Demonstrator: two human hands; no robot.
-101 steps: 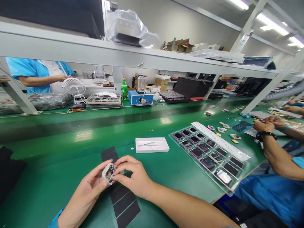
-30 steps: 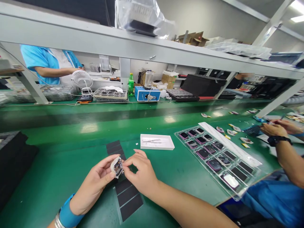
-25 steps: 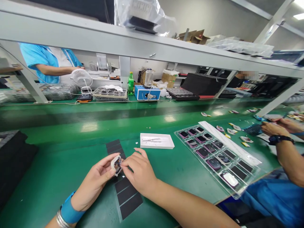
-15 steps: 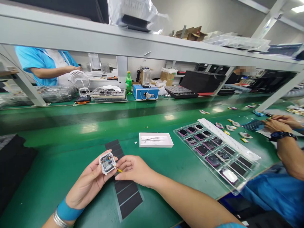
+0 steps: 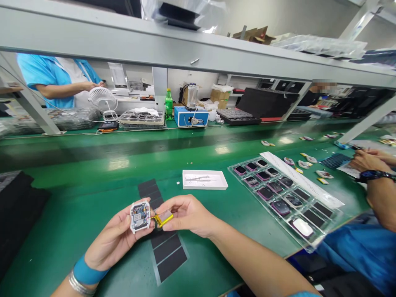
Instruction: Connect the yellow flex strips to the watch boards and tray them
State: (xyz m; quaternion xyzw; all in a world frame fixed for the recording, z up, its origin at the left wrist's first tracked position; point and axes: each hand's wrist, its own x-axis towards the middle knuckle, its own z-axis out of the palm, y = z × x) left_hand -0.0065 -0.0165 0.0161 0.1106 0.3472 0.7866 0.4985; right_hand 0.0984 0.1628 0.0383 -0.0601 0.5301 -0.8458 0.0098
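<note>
My left hand (image 5: 119,231) is closed around the edges of a white smartwatch case (image 5: 140,216), its open side facing me and a circuit board showing inside. Thin wires run from the case to a yellow and silver battery (image 5: 164,218). The thumb and fingers of my right hand (image 5: 188,216) pinch that battery at its right end, just beside the case. Under both hands lies a strip of black adhesive pads (image 5: 171,262) on a clear backing.
A white box (image 5: 205,180) holding tweezers stands beyond my hands. To the right lies a clear tray (image 5: 262,194) of watch screens. Several watch cases with batteries (image 5: 305,164) are scattered near a co-worker's hands (image 5: 368,161). A metal shelf beam (image 5: 198,53) crosses overhead.
The battery has swung out to the right of the case and now shows its broad side in my right hand. My left hand still holds the case.
</note>
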